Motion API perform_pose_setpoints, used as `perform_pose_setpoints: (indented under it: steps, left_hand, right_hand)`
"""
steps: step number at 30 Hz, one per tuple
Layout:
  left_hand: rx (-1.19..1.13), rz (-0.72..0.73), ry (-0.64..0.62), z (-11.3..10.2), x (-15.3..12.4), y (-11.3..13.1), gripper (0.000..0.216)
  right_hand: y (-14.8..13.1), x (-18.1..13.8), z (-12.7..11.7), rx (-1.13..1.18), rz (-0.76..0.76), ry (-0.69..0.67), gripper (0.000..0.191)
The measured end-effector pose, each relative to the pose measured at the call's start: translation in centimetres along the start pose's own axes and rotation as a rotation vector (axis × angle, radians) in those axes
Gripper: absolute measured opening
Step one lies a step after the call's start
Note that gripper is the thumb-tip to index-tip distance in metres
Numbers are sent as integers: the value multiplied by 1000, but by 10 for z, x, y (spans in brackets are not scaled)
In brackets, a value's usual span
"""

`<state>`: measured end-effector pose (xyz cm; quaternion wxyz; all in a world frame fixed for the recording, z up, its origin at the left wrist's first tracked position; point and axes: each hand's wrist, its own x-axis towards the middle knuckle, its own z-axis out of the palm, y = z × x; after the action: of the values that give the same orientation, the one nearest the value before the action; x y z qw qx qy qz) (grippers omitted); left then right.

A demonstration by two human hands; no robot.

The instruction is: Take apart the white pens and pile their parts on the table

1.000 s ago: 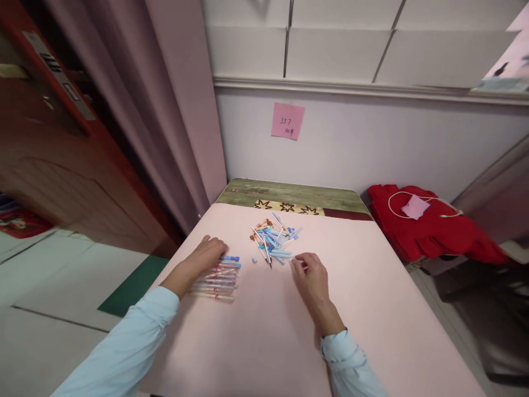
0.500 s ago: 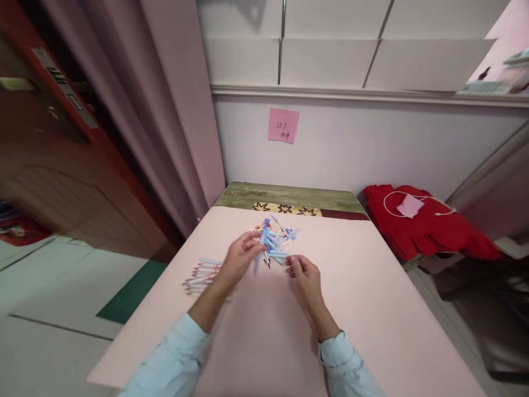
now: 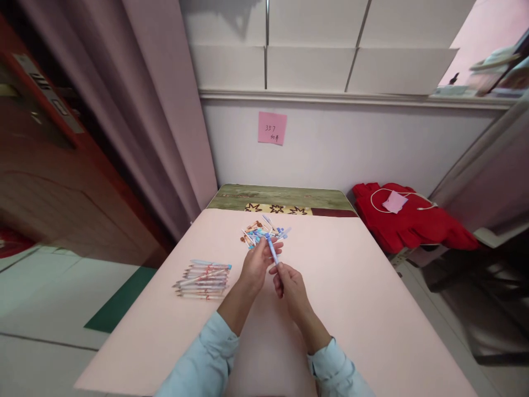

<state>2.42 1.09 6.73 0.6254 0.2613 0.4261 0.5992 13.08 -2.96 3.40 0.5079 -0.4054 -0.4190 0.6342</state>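
A blue pen (image 3: 271,248) slants between my two hands, its darker blue top end pointing away from me. My right hand (image 3: 291,284) pinches its near end between thumb and fingers. My left hand (image 3: 255,267) supports the upper part, with the thumb beside it and the fingers reaching behind it. Just beyond lies a loose pile of pens (image 3: 258,231), blue, white and brown-topped, partly covered by my left hand. On the left, a row of pale pencils or pens (image 3: 204,281) lies side by side, some with red marks and one bluer at the far side.
The pink table cover (image 3: 351,331) lies under everything, with a green wood-patterned strip (image 3: 289,194) at the far edge. Red cloth (image 3: 380,220) with a white cable sits right of the table. A pink note (image 3: 271,128) is on the wall; a purple curtain (image 3: 165,110) hangs left.
My left hand has brought the blue pen from over the pile toward me, and my right hand has come in and taken its near end. The view has shifted slightly right.
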Motion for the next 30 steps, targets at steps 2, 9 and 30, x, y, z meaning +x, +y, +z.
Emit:
perform_pose_setpoints:
  steps: [2,9,30]
  left_hand:
    - [-49,-18,4,3,1,5,44]
    - [-111,-22,57,4,-16,5,32]
    - [-11,-69,-256,-25,-31,-16,30]
  right_hand:
    - [-1,-3,2,9,21,-22,47]
    - [-2,-9,5,172,109,-154,53]
    - [1,-1,-7,346,261,-294,43]
